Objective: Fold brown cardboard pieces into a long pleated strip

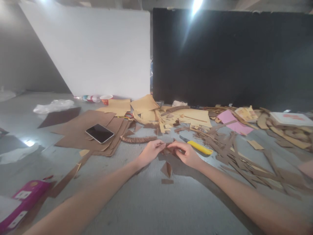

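Between both hands is a small piece of brown paper (168, 144), pinched at its two sides just above the table. My left hand (151, 152) grips its left end between thumb and fingers, and my right hand (187, 153) has the other end; both are closed. Part of the piece is hidden by the fingers. Right behind my right hand lies a yellow utility knife (200, 148) with its blade pointing left. A curved, ridged brown strip (139, 139) rests behind my left hand. Nearer to me are a folded brown scrap (167, 169) and a small flat one (167, 181).
A phone (99, 133) lies on stacked brown sheets (73, 130) at left. Brown offcuts (230, 150) spread across the right, with a pink sheet (232, 121). Tan sheets (144, 106), a paper cup (106, 99) and a plastic bottle (91, 98) are behind. A magenta object (31, 192) sits front left.
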A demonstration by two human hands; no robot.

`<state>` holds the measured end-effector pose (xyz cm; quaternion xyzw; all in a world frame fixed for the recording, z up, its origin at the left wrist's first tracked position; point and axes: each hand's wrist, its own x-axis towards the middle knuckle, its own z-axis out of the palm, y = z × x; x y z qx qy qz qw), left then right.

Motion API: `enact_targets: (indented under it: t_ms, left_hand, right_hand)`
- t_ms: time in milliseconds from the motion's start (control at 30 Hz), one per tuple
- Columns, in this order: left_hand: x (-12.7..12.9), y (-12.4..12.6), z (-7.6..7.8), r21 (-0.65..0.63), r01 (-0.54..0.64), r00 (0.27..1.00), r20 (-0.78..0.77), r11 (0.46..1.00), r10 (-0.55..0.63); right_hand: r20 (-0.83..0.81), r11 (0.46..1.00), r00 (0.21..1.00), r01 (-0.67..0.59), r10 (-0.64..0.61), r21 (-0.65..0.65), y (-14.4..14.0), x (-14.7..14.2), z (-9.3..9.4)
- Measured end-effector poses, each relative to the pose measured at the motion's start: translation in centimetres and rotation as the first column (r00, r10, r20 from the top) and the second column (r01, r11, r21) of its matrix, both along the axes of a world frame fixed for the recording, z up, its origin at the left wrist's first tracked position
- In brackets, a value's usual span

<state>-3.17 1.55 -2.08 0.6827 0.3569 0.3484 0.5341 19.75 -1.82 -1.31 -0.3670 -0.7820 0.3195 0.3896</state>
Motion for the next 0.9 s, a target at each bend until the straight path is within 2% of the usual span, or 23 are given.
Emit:
enact_targets:
  t_ms: [200, 300, 567, 700, 900]
  left_hand:
    - [0.1, 0.2, -0.5, -0.021, -0.031, 0.999, -0.033, 0.999, 0.031]
    - [0.1, 0.3, -0.8, -0.012, 0.001, 0.999, -0.036, 1.0, -0.001]
    - [-0.1, 0.0, -0.9, 0.108, -0.014, 0.991, -0.129, 0.994, 0.028]
    - [-0.1, 0.1, -1.1, 0.093, -0.023, 0.993, -0.116, 0.995, 0.034]
    - [-0.1, 0.1, -1.1, 0.121, -0.049, 0.979, -0.193, 0.991, 0.072]
  right_hand:
    - [0.021, 0.999, 1.0, -0.015, 0.014, 0.051, 0.3, -0.2, -0.7]
    - [0.02, 0.995, 0.999, -0.03, 0.028, 0.097, 0.4, -0.3, -0.9]
    - [-0.021, 0.995, 1.0, 0.014, -0.012, 0.097, 0.2, -0.5, -0.6]
    - [-0.003, 0.992, 0.999, -0.031, 0.032, 0.124, 0.1, -0.3, -0.5]
    - [-0.01, 0.976, 0.997, -0.078, 0.082, 0.201, 0.4, -0.1, -1.0]
